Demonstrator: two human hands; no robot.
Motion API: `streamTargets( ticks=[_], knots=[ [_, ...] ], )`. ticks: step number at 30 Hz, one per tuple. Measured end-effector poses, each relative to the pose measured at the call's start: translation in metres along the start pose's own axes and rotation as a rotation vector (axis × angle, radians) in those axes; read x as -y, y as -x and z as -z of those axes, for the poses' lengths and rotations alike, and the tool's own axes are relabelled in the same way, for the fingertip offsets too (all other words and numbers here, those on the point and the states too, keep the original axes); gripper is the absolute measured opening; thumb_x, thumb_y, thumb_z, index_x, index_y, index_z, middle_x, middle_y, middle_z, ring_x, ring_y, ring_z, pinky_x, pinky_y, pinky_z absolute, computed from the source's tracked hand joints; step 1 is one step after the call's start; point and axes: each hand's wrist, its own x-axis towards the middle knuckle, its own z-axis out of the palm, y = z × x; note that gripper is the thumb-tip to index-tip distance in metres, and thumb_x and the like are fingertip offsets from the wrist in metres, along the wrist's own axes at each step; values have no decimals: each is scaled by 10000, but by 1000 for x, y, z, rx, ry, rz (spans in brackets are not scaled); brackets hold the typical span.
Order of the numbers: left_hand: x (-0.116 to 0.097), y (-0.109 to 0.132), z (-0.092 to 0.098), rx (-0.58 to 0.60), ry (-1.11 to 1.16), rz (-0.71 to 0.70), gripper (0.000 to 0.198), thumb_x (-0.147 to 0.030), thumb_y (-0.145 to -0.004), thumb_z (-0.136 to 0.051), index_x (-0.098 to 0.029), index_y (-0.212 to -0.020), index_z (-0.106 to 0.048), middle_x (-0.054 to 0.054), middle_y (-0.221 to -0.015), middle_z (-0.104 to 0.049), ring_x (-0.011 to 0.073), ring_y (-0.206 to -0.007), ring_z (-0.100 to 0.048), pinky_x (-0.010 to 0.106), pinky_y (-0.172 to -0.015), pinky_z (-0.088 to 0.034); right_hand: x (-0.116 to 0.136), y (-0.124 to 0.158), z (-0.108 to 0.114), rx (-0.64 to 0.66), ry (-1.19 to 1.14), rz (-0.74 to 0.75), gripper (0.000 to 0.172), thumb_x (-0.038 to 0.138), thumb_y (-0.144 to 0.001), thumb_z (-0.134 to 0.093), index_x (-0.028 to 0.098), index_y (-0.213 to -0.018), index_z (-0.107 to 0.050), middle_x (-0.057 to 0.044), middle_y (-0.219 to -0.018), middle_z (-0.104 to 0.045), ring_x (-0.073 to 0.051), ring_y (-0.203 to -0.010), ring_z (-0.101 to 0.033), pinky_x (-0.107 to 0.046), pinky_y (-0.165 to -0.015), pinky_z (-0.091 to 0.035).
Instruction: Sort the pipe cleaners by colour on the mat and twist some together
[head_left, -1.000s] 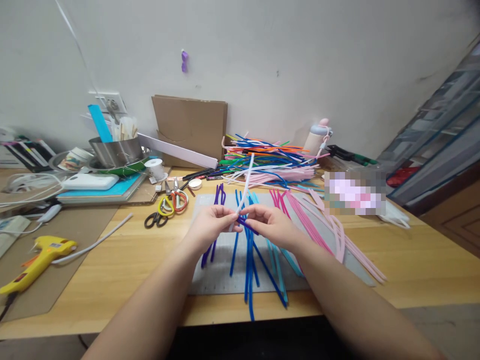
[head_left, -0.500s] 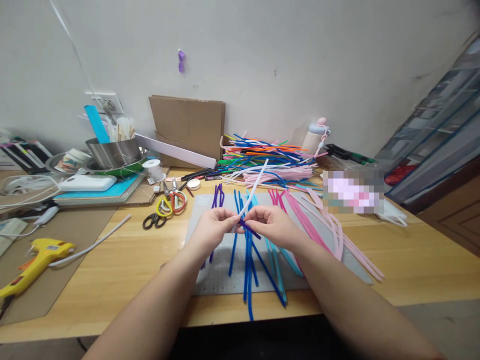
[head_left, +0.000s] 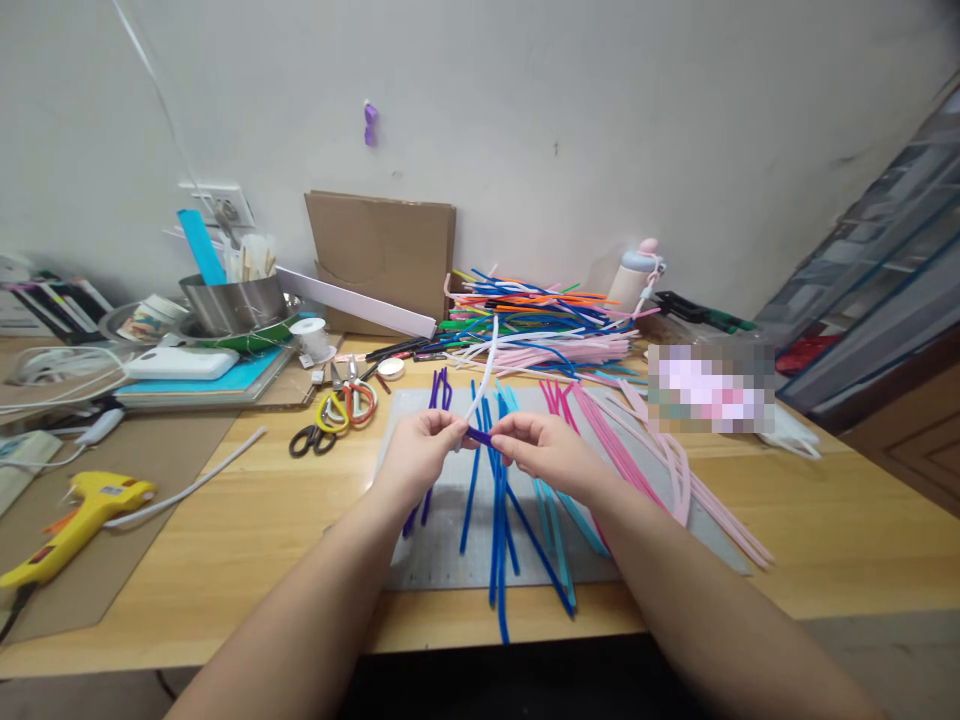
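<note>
My left hand [head_left: 425,447] pinches a white pipe cleaner [head_left: 487,370], which rises from the fingers, together with one end of a short dark purple piece [head_left: 480,436]. The fingertips of my right hand [head_left: 546,450] are closed on the other end of that purple piece. Both hands are over a grey mat [head_left: 442,560]. Beneath and around them lie blue pipe cleaners [head_left: 499,540], light blue ones [head_left: 555,530], purple ones [head_left: 427,505] and pink ones [head_left: 615,450].
A multicoloured heap of pipe cleaners [head_left: 555,320] lies at the back. Scissors [head_left: 313,440] and pliers [head_left: 360,400] sit left of the mat. A yellow glue gun [head_left: 82,520] is at the far left, and a bottle [head_left: 634,280] stands at the back right.
The white pipe cleaner's upper end has swung left and stands more upright. The purple piece now stretches between both hands, its right end covered by my right fingers.
</note>
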Motion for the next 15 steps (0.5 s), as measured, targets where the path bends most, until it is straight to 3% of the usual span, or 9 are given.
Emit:
streamTargets(
  ticks=[8,15],
  knots=[
    [-5,1,-1,-37,23,-33,214,-336,-719,-667,-130,-714,-610,41,-642,-694,164,-643,-650,267,-672,-478,-3,-2,-1,145,-267,-117,367,509,-743,-573,146,-771,-527,41,-515,-520,-23,-353,-299,-181,-361,-161],
    [-13,7,-4,-94,16,-83,184,-318,-740,-654,-143,-742,-597,24,-635,-695,157,-639,-659,249,-656,-474,4,0,-2,80,-213,-104,340,463,-712,-636,150,-709,-501,51,-501,-503,-21,-392,-337,-167,-378,-179]
  ],
)
